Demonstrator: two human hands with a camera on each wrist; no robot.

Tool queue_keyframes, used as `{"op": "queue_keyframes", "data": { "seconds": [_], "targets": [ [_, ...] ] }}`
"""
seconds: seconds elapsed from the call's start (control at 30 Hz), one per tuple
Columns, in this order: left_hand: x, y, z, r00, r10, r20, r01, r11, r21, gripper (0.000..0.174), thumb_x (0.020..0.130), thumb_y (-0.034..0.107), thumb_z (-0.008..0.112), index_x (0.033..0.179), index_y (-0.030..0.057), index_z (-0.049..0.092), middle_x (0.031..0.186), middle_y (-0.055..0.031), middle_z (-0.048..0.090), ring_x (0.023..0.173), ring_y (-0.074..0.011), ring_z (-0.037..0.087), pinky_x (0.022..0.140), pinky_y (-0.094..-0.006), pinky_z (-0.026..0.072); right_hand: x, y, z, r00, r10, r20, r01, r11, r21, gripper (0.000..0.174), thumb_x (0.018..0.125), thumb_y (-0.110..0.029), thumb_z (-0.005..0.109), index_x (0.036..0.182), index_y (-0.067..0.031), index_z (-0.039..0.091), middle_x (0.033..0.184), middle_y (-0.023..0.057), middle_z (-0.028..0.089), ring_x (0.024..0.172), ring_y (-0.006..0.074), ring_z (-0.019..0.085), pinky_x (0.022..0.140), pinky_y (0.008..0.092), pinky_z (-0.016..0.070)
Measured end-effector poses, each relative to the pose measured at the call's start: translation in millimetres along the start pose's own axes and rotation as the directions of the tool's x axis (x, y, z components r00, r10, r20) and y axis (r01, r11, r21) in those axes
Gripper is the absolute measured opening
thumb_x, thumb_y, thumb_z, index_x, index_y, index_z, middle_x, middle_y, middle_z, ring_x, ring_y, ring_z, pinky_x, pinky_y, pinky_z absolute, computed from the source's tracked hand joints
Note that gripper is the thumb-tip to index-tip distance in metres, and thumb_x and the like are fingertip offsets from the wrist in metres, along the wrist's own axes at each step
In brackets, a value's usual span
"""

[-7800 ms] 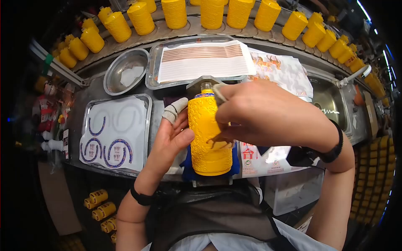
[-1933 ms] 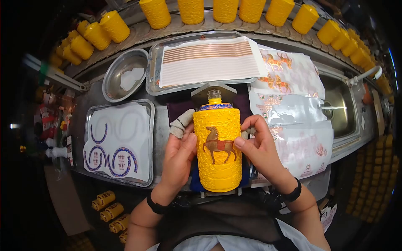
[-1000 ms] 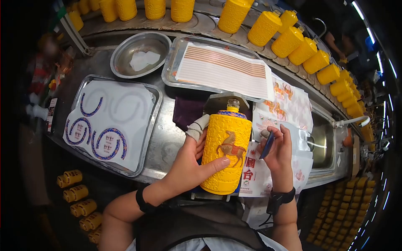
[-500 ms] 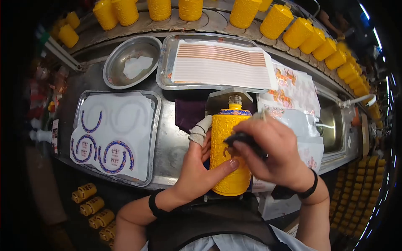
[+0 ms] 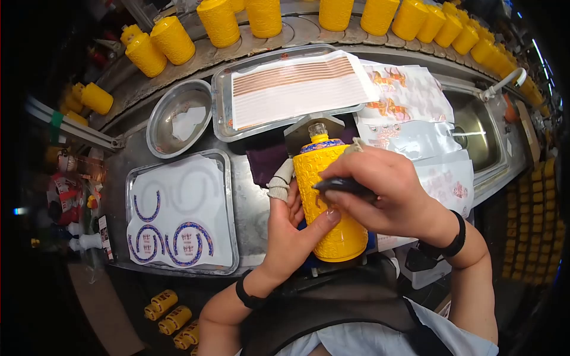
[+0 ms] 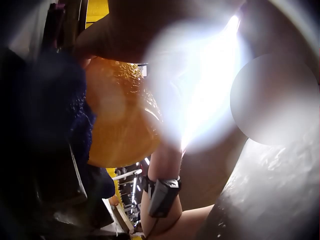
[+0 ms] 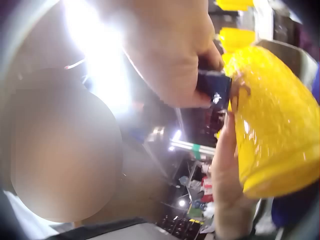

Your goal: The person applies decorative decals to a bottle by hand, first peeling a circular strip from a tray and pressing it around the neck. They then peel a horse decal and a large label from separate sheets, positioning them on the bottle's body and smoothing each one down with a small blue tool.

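A yellow embossed bottle [image 5: 344, 244] with a clear glass neck lies tilted on a stand with blue cloth [image 6: 82, 137] before the person. My left hand [image 5: 285, 228] grips its left side, thumb across the front and a grey cloth cover on one finger. Between the fingers and thumb of my right hand [image 5: 389, 187] is a dark blue flat scraper [image 7: 215, 90], its edge at the bottle's face. Legs of the brown horse decal [image 7: 241, 92] show beside the scraper in the right wrist view; my right hand hides much of it. Glare covers much of the left wrist view.
A tray of blue curved decals [image 5: 233, 237] is at left, beside a metal bowl [image 5: 155, 142]. Behind the bottle stands a tray [image 5: 221, 127] with a striped sheet. Horse decal sheets [image 5: 409, 89] lie at right by a sink [image 5: 475, 127]. Yellow bottles [image 5: 264, 18] line the conveyor.
The right hand smoothed round the decal, drew back to the right with the scraper, then brought it onto the horse. The left thumb came across the bottle's front, and the bottle leans more.
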State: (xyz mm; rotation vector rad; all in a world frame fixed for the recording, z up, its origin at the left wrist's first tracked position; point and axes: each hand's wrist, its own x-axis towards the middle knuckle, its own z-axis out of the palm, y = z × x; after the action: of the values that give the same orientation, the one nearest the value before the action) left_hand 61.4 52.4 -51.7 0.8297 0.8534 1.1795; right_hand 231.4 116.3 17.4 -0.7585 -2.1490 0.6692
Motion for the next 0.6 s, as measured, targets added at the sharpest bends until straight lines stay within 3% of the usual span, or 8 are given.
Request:
{"op": "queue_keyframes", "data": {
  "seconds": [0.1,0.17,0.3,0.37,0.43,0.5,0.57,0.6],
  "targets": [
    [-1,-4,-2,1.000,0.000,0.007,0.000,1.000,0.009,0.092,0.084,0.007,0.077,0.152,0.0025,0.014,0.151,-0.0182,0.034,0.138,-0.0260,0.041,0.114,-0.0394,0.0359,4,17,-6,0.983,-0.071,-0.167,0.016,0.951,-0.309,0.028,0.072,0.003,0.070,0.097,-0.0039,0.061,0.076,0.0113,0.055,0.066,0.0321,0.057,0.059,0.0390,0.0476],
    [0,-5,-5,1.000,0.009,0.024,-0.009,1.000,-0.007,0.094,0.083,0.007,0.077,0.152,0.0032,0.014,0.152,-0.0179,0.033,0.138,-0.0261,0.040,0.114,-0.0393,0.0356,-2,14,-5,0.980,-0.172,-0.098,0.134,0.941,-0.311,0.027,0.070,-0.006,0.073,0.096,-0.0070,0.064,0.075,0.0074,0.054,0.069,0.0279,0.057,0.059,0.0379,0.0462],
    [-6,-10,-21,0.996,0.018,0.084,-0.009,0.995,-0.103,0.085,0.088,0.005,0.064,0.155,0.0032,0.010,0.156,-0.0186,0.029,0.144,-0.0279,0.033,0.118,-0.0417,0.0278,-40,-9,3,0.938,-0.334,0.095,0.347,0.893,-0.286,0.024,0.065,-0.015,0.073,0.088,-0.0111,0.068,0.075,0.0002,0.049,0.072,0.0186,0.055,0.058,0.0338,0.0420],
    [-8,-10,-24,0.998,-0.012,0.058,0.020,0.990,-0.137,0.077,0.091,0.008,0.054,0.155,0.0024,0.013,0.155,-0.0193,0.030,0.144,-0.0277,0.032,0.119,-0.0416,0.0259,-48,-24,4,0.938,-0.310,0.153,0.336,0.922,-0.193,0.026,0.065,-0.016,0.070,0.090,-0.0103,0.069,0.076,-0.0001,0.049,0.072,0.0187,0.056,0.058,0.0335,0.0420],
    [-5,-7,-21,0.998,-0.030,0.061,0.042,0.980,-0.197,0.074,0.091,0.010,0.052,0.155,0.0016,0.015,0.155,-0.0196,0.031,0.144,-0.0273,0.033,0.118,-0.0410,0.0268,-34,-22,7,0.957,-0.289,0.017,0.283,0.920,-0.271,0.021,0.065,-0.018,0.068,0.084,-0.0103,0.067,0.077,-0.0003,0.050,0.073,0.0185,0.056,0.060,0.0326,0.0421],
    [-4,-5,-18,0.996,-0.026,0.088,0.039,0.988,-0.149,0.070,0.093,0.014,0.048,0.154,-0.0002,0.016,0.154,-0.0201,0.032,0.143,-0.0267,0.034,0.118,-0.0392,0.0273,-19,-21,10,0.964,-0.267,-0.009,0.247,0.903,-0.351,0.020,0.065,-0.017,0.069,0.084,-0.0105,0.067,0.077,-0.0006,0.051,0.073,0.0190,0.057,0.061,0.0320,0.0427],
    [-7,2,-16,0.993,-0.067,0.093,0.083,0.981,-0.175,0.070,0.093,0.015,0.047,0.154,-0.0007,0.016,0.154,-0.0200,0.032,0.143,-0.0265,0.034,0.118,-0.0386,0.0268,-8,-19,14,0.963,-0.253,0.091,0.268,0.872,-0.409,0.024,0.064,-0.013,0.072,0.088,-0.0108,0.071,0.076,-0.0009,0.054,0.074,0.0202,0.059,0.061,0.0317,0.0437],
    [-4,-3,-20,0.989,0.037,0.145,-0.012,0.985,-0.173,0.068,0.095,0.015,0.044,0.154,-0.0014,0.016,0.155,-0.0201,0.031,0.143,-0.0262,0.034,0.118,-0.0382,0.0270,-15,-21,22,0.955,-0.276,0.106,0.295,0.875,-0.383,0.022,0.067,-0.015,0.071,0.088,-0.0111,0.071,0.077,-0.0011,0.054,0.072,0.0203,0.058,0.062,0.0328,0.0437]
  ]
}}
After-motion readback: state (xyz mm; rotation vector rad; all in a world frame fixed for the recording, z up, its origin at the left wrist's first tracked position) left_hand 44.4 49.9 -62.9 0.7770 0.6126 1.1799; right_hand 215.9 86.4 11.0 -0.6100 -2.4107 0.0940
